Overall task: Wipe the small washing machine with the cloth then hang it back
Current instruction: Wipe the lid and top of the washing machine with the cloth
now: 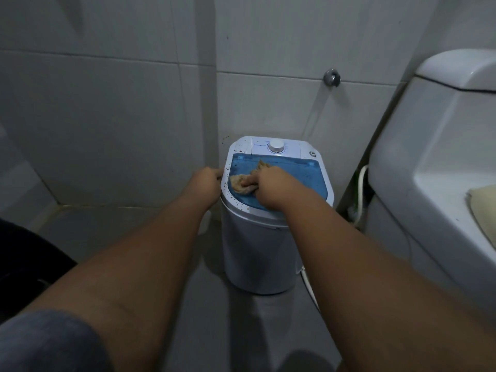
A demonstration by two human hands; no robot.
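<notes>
A small white washing machine (257,248) stands on the floor against the tiled wall. It has a blue see-through lid (295,175) and a white dial (276,146) at the back. Brown specks dot its left rim. My right hand (271,186) presses a crumpled tan cloth (240,182) onto the left part of the lid. My left hand (205,183) grips the machine's left rim, fingers curled over the edge.
A white toilet tank and bowl (440,162) stand close on the right. A chrome wall fitting (332,77) sits above the machine. A white hose (361,189) runs down between machine and toilet. A dark object (24,253) lies at the left edge.
</notes>
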